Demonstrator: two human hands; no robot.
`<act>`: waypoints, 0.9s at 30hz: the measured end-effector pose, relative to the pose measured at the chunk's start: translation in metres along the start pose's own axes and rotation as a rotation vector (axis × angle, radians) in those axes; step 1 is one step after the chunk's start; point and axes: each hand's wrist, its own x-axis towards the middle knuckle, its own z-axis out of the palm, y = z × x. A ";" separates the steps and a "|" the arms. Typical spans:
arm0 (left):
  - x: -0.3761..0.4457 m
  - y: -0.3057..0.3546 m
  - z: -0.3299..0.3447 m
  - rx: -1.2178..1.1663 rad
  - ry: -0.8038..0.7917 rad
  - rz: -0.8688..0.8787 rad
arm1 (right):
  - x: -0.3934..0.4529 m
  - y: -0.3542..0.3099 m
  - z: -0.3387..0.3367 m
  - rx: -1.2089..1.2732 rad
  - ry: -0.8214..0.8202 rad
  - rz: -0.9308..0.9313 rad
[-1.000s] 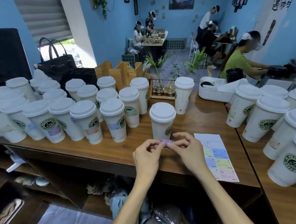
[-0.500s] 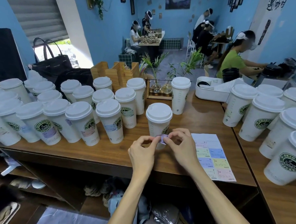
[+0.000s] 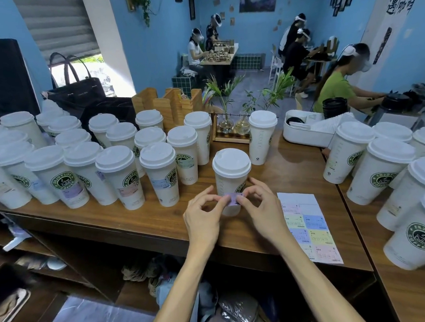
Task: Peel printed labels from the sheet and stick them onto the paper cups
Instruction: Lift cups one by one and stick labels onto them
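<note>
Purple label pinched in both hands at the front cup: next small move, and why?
Probably press the small purple paper label flat onto the lidded white paper cup and smooth it outward. The left hand and right hand each pinch one end, holding it against the cup's lower wall below the green logo.

Purple label moved up against the cup (lower wall), both hands following
</note>
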 end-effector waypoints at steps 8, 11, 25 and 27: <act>0.007 -0.006 0.002 -0.056 -0.054 -0.021 | 0.007 0.004 -0.001 -0.036 -0.035 -0.014; 0.008 -0.007 0.004 -0.074 -0.068 -0.034 | 0.008 0.006 0.000 -0.036 -0.034 -0.044; 0.014 -0.012 0.005 0.011 -0.078 0.040 | 0.015 0.015 0.004 -0.032 0.002 -0.094; 0.016 -0.012 0.004 0.014 -0.082 0.053 | 0.016 0.018 0.006 -0.013 0.011 -0.101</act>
